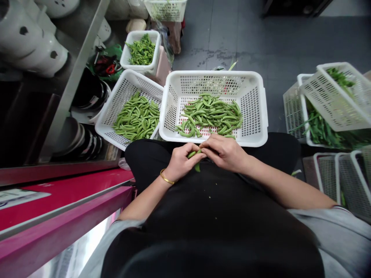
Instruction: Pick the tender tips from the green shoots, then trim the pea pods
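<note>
My left hand [183, 159], with a gold bangle at the wrist, is closed on a few green pea pods [192, 155]. One pod hangs below its fingers. My right hand [224, 151] meets it, thumb and fingertips pinched at the end of the same pods. Both hands are over my black apron, at the near rim of a white perforated basket [262, 112]. Inside that basket lies a loose heap of pea pods [211, 112]. To its left, a second white basket [111, 102] holds another pile of pods [137, 117].
A white tub [158, 40] of leafy greens stands behind the left basket. Stacked white baskets [333, 96] with greens are at the right, above several nested baskets [327, 173]. A metal shelf [78, 61] with bowls and a red-pink ledge [72, 197] run along my left.
</note>
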{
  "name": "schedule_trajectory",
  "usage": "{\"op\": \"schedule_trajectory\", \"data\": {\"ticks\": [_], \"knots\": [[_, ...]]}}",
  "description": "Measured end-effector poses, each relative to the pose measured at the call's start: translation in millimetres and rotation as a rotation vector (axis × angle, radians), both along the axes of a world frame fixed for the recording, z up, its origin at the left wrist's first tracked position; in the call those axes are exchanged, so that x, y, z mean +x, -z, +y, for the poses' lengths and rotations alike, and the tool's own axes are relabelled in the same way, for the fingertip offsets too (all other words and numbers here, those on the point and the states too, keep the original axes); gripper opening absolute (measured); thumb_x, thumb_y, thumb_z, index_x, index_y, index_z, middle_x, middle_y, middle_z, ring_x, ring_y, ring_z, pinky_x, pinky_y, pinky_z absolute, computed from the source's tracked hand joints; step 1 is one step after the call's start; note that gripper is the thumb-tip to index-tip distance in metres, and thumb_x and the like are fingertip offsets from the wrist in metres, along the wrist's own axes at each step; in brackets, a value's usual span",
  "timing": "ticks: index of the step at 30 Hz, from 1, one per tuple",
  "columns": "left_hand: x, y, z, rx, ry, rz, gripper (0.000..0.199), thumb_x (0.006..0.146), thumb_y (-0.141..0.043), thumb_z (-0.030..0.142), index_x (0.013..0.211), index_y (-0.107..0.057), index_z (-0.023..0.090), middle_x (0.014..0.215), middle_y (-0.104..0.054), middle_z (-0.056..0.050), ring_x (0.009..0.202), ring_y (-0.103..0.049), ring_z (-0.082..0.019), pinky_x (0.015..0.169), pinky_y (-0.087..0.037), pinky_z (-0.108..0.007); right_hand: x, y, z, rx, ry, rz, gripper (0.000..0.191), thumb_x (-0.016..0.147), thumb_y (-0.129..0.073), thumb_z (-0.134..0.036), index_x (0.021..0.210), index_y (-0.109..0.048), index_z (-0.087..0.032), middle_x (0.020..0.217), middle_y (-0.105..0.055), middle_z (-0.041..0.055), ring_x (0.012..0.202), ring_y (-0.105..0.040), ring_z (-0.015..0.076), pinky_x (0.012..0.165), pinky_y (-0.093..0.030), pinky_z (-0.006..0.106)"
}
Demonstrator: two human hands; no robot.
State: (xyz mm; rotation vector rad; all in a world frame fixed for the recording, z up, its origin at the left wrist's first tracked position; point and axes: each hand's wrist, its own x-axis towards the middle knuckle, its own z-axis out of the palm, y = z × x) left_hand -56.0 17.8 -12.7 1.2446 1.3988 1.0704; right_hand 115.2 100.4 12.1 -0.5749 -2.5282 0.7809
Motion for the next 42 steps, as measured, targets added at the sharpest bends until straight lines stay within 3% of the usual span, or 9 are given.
{"op": "schedule_trajectory", "data": {"ticks": [7, 12, 15, 18, 21, 26, 32, 36, 42], "knots": [[-1, 17.4, 5, -0.330, 0.205, -0.664, 0.045, 0.068, -0.072, 0.052, 0.078, -0.049, 0.014, 0.052, -0.056, 0.002, 0.035, -0.037, -0.004, 0.038, -0.023, -0.017, 8, -7.7, 8, 0.305, -0.212, -0.237, 0.024, 0.095, -0.037, -0.024, 0.095, -0.058, -0.012, 0.077, -0.058, 0.0077, 0.065, -0.051, 0.0145, 0.056, -0.036, 0.026], [-10, 5.3, 6, -0.313, 0.368, -0.325, 0.037, 0.071, -0.071, 0.046, 0.077, -0.055, 0.013, 0.058, -0.057, 0.001, 0.043, -0.037, -0.004, 0.044, -0.027, -0.019, 8, -7.2, 8, 0.425, -0.474, -0.372, 0.021, 0.092, -0.037, -0.018, 0.088, -0.057, -0.015, 0.069, -0.056, 0.0033, 0.055, -0.044, 0.0125, 0.050, -0.026, 0.026], [-21, -17.8, 6, -0.137, 0.498, 0.039, 0.025, 0.073, -0.070, 0.037, 0.070, -0.063, 0.013, 0.062, -0.054, 0.000, 0.056, -0.045, -0.008, 0.054, -0.033, -0.021, 6, -7.3, 7, 0.300, -0.538, -0.355, 0.021, 0.091, -0.039, -0.025, 0.083, -0.056, -0.016, 0.064, -0.054, 0.0007, 0.050, -0.040, 0.0102, 0.049, -0.024, 0.025], [-23, -32.2, 5, -0.013, 0.591, 0.048, 0.019, 0.077, -0.066, 0.032, 0.070, -0.066, 0.014, 0.064, -0.055, -0.002, 0.060, -0.048, -0.010, 0.059, -0.035, -0.024, 3, -14.6, 8, 0.068, -0.578, -0.205, 0.024, 0.090, -0.038, -0.022, 0.070, -0.051, -0.017, 0.060, -0.050, -0.0015, 0.050, -0.040, 0.0084, 0.051, -0.029, 0.023], [-9, -29.1, 4, -0.032, 0.388, -0.291, 0.020, 0.076, -0.068, 0.034, 0.075, -0.065, 0.014, 0.064, -0.056, -0.001, 0.056, -0.047, -0.009, 0.054, -0.036, -0.023, -4, -23.8, 9, -0.081, -0.416, 0.037, 0.029, 0.091, -0.037, -0.021, 0.063, -0.044, -0.019, 0.056, -0.045, -0.0025, 0.050, -0.040, 0.0075, 0.052, -0.032, 0.021], [22, -14.0, 15, -0.096, -0.132, -0.823, 0.031, 0.075, -0.070, 0.041, 0.074, -0.054, 0.015, 0.058, -0.053, 0.003, 0.041, -0.036, -0.003, 0.039, -0.026, -0.016, -17, -16.3, 8, 0.013, 0.068, 0.394, 0.029, 0.091, -0.042, -0.021, 0.063, -0.045, -0.019, 0.056, -0.043, -0.0023, 0.051, -0.041, 0.0087, 0.053, -0.034, 0.022], [-3, -3.4, 29, 0.004, -0.438, -0.858, 0.026, 0.073, -0.072, 0.033, 0.076, -0.055, 0.013, 0.062, -0.055, 0.003, 0.038, -0.033, -0.001, 0.034, -0.021, -0.013, 16, -13.2, 1, -0.080, 0.090, 0.319, 0.019, 0.089, -0.046, -0.016, 0.072, -0.054, -0.019, 0.059, -0.052, -0.0013, 0.053, -0.048, 0.0093, 0.054, -0.038, 0.022], [-30, 2.5, 26, 0.036, -0.474, -0.860, 0.021, 0.072, -0.069, 0.028, 0.070, -0.053, 0.015, 0.056, -0.051, 0.004, 0.038, -0.036, -0.003, 0.033, -0.023, -0.014, 45, -12.3, -3, -0.148, 0.065, 0.259, 0.017, 0.090, -0.047, -0.018, 0.082, -0.061, -0.019, 0.065, -0.061, 0.0014, 0.059, -0.056, 0.0111, 0.058, -0.044, 0.023], [-36, 8.6, 21, -0.073, -0.177, -0.952, 0.010, 0.071, -0.058, 0.026, 0.073, -0.056, 0.016, 0.059, -0.056, -0.001, 0.050, -0.054, -0.013, 0.039, -0.039, -0.020, 73, 7.8, 6, -0.042, -0.073, -0.375, 0.024, 0.086, -0.058, -0.035, 0.097, -0.069, -0.016, 0.083, -0.070, 0.0065, 0.066, -0.062, 0.0144, 0.059, -0.043, 0.024]]}}
